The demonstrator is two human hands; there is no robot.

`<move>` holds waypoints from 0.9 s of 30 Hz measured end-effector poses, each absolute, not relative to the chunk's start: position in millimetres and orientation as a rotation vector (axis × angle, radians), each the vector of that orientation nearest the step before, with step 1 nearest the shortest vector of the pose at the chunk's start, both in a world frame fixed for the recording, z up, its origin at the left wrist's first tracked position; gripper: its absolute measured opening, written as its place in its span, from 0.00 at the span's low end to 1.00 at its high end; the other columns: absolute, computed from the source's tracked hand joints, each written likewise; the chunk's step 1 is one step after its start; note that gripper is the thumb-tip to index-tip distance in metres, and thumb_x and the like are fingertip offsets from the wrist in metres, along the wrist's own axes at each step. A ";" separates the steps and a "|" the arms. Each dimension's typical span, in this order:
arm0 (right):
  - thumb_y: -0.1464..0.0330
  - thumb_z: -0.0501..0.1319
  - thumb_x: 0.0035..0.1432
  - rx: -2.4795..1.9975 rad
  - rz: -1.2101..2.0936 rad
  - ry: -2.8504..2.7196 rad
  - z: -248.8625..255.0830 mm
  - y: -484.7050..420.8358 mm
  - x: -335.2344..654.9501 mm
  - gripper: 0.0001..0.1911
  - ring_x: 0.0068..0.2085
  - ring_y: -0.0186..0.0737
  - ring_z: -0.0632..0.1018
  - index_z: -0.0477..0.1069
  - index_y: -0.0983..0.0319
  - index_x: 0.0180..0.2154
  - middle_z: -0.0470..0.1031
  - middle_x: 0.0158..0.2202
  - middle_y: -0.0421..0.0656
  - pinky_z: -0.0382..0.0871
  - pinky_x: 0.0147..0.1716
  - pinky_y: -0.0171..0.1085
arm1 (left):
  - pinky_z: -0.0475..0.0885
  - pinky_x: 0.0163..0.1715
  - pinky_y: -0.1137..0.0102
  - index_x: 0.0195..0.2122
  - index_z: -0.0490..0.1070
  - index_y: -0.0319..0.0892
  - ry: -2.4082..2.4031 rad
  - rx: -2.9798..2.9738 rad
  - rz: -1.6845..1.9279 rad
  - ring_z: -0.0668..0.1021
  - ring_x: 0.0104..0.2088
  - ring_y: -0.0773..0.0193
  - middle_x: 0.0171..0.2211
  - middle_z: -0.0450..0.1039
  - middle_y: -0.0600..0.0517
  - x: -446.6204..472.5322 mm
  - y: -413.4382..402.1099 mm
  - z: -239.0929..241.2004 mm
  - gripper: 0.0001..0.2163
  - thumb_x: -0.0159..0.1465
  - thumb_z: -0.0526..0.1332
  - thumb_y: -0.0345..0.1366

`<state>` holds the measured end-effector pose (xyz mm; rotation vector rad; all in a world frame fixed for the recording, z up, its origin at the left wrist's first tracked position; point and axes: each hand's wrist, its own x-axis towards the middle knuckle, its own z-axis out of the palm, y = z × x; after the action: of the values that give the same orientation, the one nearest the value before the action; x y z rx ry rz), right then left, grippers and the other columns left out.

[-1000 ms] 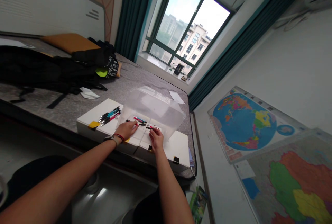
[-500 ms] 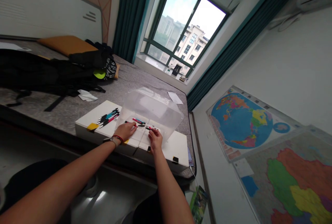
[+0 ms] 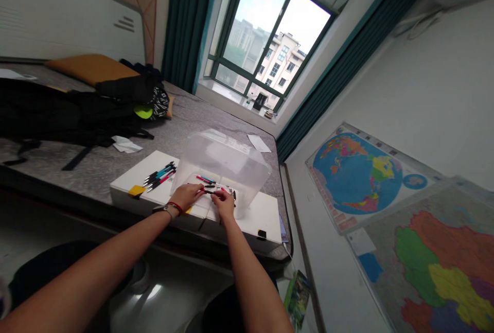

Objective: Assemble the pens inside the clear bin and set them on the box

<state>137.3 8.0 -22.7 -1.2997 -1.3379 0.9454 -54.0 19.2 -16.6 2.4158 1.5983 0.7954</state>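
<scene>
My left hand (image 3: 187, 196), with a red band and a watch at its wrist, is closed on a thin red and black pen part. My right hand (image 3: 224, 205) pinches a dark pen part (image 3: 209, 192), and the two parts meet end to end between my fingertips. Whether they are joined is too small to tell. Both hands are at the mouth of a clear plastic bin (image 3: 227, 155) lying on its side. Inside it, behind my fingers, are red and teal pen pieces (image 3: 206, 179) and small dark parts. Several assembled-looking pens (image 3: 160, 175) lie left of the bin.
White boxes (image 3: 258, 214) with yellow and black tabs support the bin on a grey mattress (image 3: 185, 111). A black backpack (image 3: 57, 111) and crumpled tissue (image 3: 126, 144) lie to the left. A white paper (image 3: 258, 142) rests behind the bin. Wall maps (image 3: 357, 173) hang at right.
My right hand has moved left, bringing its pen part against the one in my left hand. My left hand stays nearly in place. The view has shifted slightly.
</scene>
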 end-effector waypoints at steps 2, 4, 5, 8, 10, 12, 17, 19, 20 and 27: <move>0.62 0.67 0.47 -1.302 0.904 -1.392 -24.5 8.3 136.5 0.14 0.29 0.39 0.77 0.77 0.63 0.35 0.78 0.28 0.42 0.72 0.34 0.38 | 0.67 0.37 0.68 0.43 0.72 0.45 1.580 2.435 0.814 0.78 0.38 0.58 0.37 0.78 0.47 -54.4 20.0 -19.2 0.17 0.68 0.49 0.48; 0.62 0.66 0.48 -1.315 0.888 -1.419 -25.3 8.0 136.6 0.14 0.29 0.40 0.77 0.77 0.63 0.35 0.78 0.28 0.42 0.72 0.34 0.37 | 0.67 0.37 0.68 0.43 0.72 0.45 1.552 2.442 0.838 0.78 0.38 0.58 0.37 0.78 0.47 -54.7 20.5 -20.9 0.16 0.68 0.50 0.48; 0.61 0.66 0.49 -1.326 0.886 -1.430 -25.3 7.9 136.8 0.14 0.30 0.40 0.78 0.77 0.63 0.35 0.78 0.28 0.43 0.72 0.34 0.37 | 0.67 0.37 0.68 0.42 0.72 0.46 1.533 2.444 0.849 0.78 0.38 0.58 0.37 0.78 0.47 -54.8 20.5 -21.4 0.16 0.68 0.50 0.48; 0.60 0.65 0.50 -1.369 0.880 -1.469 -24.5 7.5 137.1 0.14 0.30 0.40 0.78 0.77 0.63 0.35 0.79 0.28 0.43 0.72 0.35 0.37 | 0.67 0.38 0.68 0.41 0.72 0.46 1.470 2.451 0.872 0.78 0.37 0.58 0.37 0.77 0.47 -54.9 20.0 -20.8 0.15 0.68 0.51 0.47; 0.59 0.64 0.51 -1.396 0.863 -1.486 -23.9 7.2 136.5 0.14 0.30 0.40 0.78 0.77 0.63 0.34 0.79 0.28 0.43 0.72 0.35 0.37 | 0.67 0.38 0.68 0.41 0.73 0.46 1.450 2.456 0.869 0.77 0.38 0.58 0.37 0.77 0.47 -54.9 19.3 -19.5 0.14 0.67 0.51 0.46; 0.59 0.64 0.51 -1.419 0.844 -1.489 -23.6 7.1 135.7 0.14 0.30 0.39 0.78 0.77 0.63 0.34 0.78 0.28 0.43 0.72 0.35 0.37 | 0.68 0.39 0.67 0.41 0.73 0.45 1.451 2.452 0.855 0.77 0.38 0.58 0.37 0.77 0.47 -54.8 18.4 -18.1 0.14 0.67 0.51 0.46; 0.61 0.65 0.49 -1.387 0.895 -1.447 -24.7 9.4 135.3 0.13 0.30 0.39 0.77 0.76 0.62 0.35 0.78 0.29 0.42 0.72 0.34 0.37 | 0.68 0.39 0.68 0.42 0.72 0.45 1.496 2.448 0.819 0.77 0.38 0.58 0.37 0.77 0.47 -54.0 17.8 -17.8 0.16 0.68 0.49 0.46; 0.62 0.67 0.47 -1.354 0.939 -1.377 -25.2 10.8 135.8 0.14 0.29 0.38 0.77 0.76 0.62 0.35 0.77 0.29 0.42 0.73 0.32 0.36 | 0.67 0.39 0.68 0.43 0.73 0.45 1.541 2.433 0.809 0.77 0.38 0.58 0.37 0.77 0.47 -53.2 18.0 -18.1 0.17 0.69 0.48 0.47; 0.63 0.67 0.45 -1.342 0.961 -1.341 -25.3 11.3 136.1 0.14 0.28 0.38 0.76 0.76 0.62 0.35 0.77 0.29 0.41 0.73 0.31 0.36 | 0.67 0.39 0.68 0.43 0.73 0.46 1.556 2.419 0.811 0.77 0.38 0.59 0.37 0.77 0.47 -52.7 18.0 -18.0 0.17 0.69 0.47 0.47; 0.63 0.69 0.44 -1.250 1.012 -1.055 -19.9 6.5 140.1 0.16 0.27 0.33 0.74 0.75 0.63 0.36 0.77 0.33 0.41 0.72 0.28 0.33 | 0.67 0.38 0.68 0.45 0.73 0.46 1.573 2.406 0.838 0.77 0.38 0.59 0.37 0.77 0.47 -51.3 14.7 -11.6 0.20 0.70 0.43 0.47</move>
<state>140.1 6.5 -19.9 -1.2495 -1.0553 1.0122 -51.3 14.7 -11.6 2.4060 1.5728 0.8376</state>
